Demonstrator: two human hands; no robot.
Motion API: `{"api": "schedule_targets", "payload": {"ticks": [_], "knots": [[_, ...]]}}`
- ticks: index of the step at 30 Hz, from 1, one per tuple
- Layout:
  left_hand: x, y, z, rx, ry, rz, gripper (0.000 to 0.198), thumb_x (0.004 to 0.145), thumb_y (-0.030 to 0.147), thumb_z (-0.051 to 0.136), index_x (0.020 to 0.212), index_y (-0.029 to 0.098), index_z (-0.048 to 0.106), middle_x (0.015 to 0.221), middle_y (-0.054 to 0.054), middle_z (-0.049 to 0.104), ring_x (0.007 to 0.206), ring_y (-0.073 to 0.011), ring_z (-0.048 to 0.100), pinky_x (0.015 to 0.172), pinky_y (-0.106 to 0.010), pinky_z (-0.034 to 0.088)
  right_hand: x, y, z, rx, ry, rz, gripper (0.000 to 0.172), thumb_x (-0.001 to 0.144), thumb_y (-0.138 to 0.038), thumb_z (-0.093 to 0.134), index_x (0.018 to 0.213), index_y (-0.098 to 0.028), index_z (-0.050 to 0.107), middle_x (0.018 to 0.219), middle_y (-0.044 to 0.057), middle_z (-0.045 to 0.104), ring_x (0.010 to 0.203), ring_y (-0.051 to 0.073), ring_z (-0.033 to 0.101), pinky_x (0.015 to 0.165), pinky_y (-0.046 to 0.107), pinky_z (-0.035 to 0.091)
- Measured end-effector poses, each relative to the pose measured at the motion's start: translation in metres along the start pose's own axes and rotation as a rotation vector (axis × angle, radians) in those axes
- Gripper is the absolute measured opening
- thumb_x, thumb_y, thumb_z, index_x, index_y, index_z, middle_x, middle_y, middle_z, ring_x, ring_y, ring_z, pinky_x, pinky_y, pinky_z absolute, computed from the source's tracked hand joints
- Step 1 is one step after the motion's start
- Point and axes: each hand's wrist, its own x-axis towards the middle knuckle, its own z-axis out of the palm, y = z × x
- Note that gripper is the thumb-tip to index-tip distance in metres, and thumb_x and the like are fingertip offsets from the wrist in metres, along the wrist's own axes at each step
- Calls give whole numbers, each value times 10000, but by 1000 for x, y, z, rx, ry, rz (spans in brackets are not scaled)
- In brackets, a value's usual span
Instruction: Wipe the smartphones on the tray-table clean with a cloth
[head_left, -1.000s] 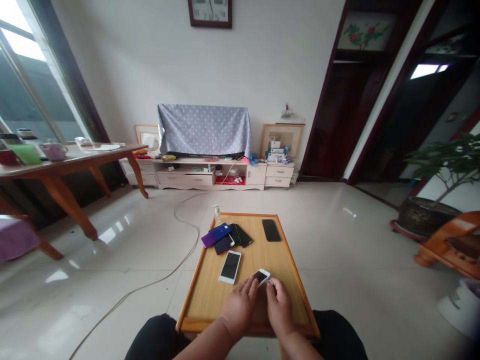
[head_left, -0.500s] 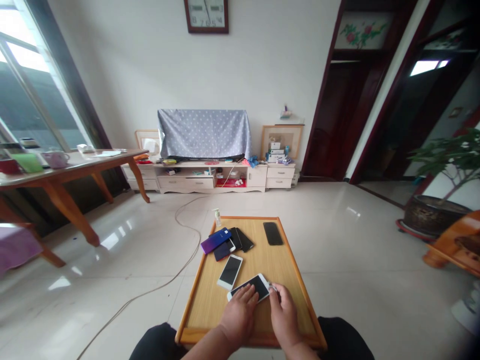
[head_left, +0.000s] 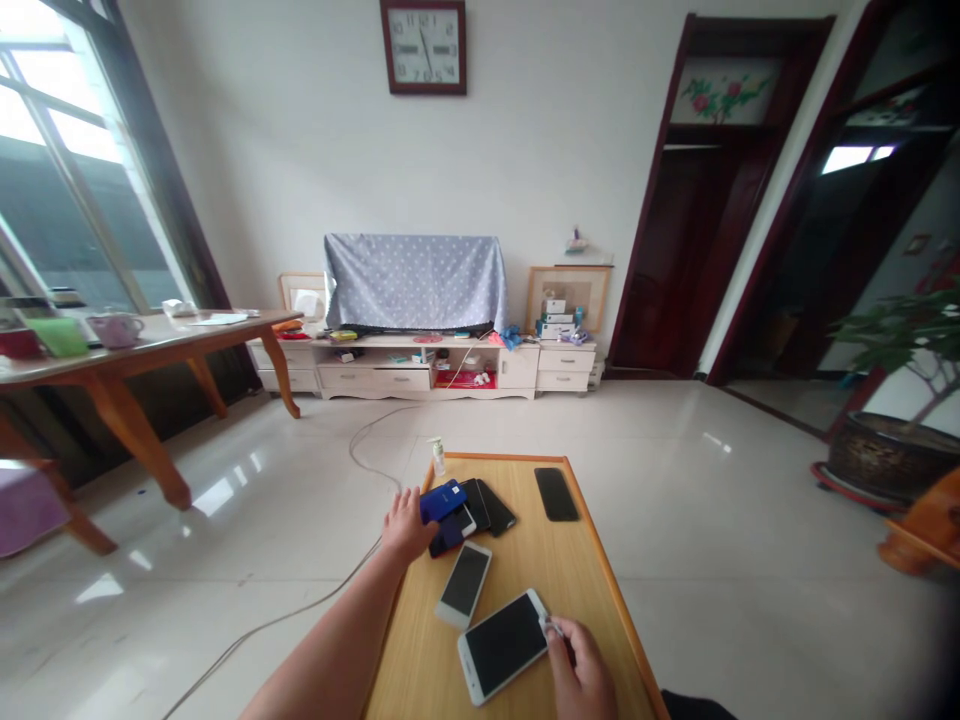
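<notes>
Left hand (head_left: pixel 407 526) nearer, fingers spread — blue phone (head_left: pixel 448 499) just right of them, slanting lengthwise away; right hand (head_left: pixel 580 664) pinches silvery piece (head_left: pixel 545 622).

Home, prob. living rm.; low cabinet (head_left: pixel 379 378) w/ cloth-draped obj. (head_left: pixel 416 285), wall clock (head_left: pixel 425 48) above, beyond L hand (head_left: pixel 407 525) and R hand (head_left: pixel 581 668); table (head_left: pixel 171 337) w/ mug (head_left: pixel 114 331), far L of L hand; potted plant (head_left: pixel 896 330) and floral-paned door (head_left: pixel 664 250), R of R hand.

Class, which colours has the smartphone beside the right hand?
White frame, black screen; best in the head view.
</notes>
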Motion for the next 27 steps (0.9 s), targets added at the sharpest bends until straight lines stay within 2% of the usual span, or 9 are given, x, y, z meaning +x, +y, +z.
{"api": "schedule_targets", "payload": {"ticks": [4, 6, 12, 17, 22, 27], "knots": [[-1, -5, 9, 15, -58, 3, 671, 709, 446, 645, 1339, 250, 521, 1370, -103, 585, 1282, -319, 512, 1020, -440, 416, 4, 3, 3, -5, -13, -12, 461, 829, -652, 605, 921, -225, 753, 968, 111, 764, 880, 283, 728, 751, 344, 598], [-6, -3, 11, 28, -51, 7, 591, 737, 479, 616, 1278, 246, 565, 1282, -107, 622, 1198, -318, 559, 977, -439, 429, 5, 4, 5, -8, -21, 1, 478, 825, -666, 599, 927, -226, 754, 980, 118, 762, 895, 291, 725, 759, 352, 598], [-35, 18, 16, 64, 4, 20, 567, 759, 526, 598, 1248, 240, 574, 1243, -132, 601, 1177, -350, 537, 974, -471, 391, 5, 7, 9, -4, -60, 1, 487, 840, -661, 585, 947, -212, 739, 1006, 130, 750, 925, 292, 714, 811, 366, 588], [-72, 30, 20, 35, 8, 95, 577, 758, 495, 636, 1277, 251, 570, 1236, -111, 595, 1166, -312, 540, 975, -418, 403, 2, 3, 10, -14, -49, -24, 470, 862, -650, 571, 938, -215, 731, 985, 121, 749, 906, 280, 712, 790, 353, 583], [-99, 14, 17, -59, 12, 291, 513, 769, 350, 644, 1273, 266, 595, 1263, -72, 616, 1173, -273, 545, 1038, -415, 412, -2, -2, 8, -20, -81, -8, 441, 893, -614, 555, 989, -215, 714, 1023, 116, 742, 928, 274, 703, 810, 351, 571], [-114, -8, 15, -98, -4, 446, 555, 738, 256, 616, 1291, 290, 614, 1355, -65, 597, 1240, -285, 529, 1074, -456, 429, -6, -1, 8, -16, -112, 27, 412, 910, -594, 544, 1024, -227, 692, 1071, 106, 733, 983, 273, 687, 862, 359, 549]]}}
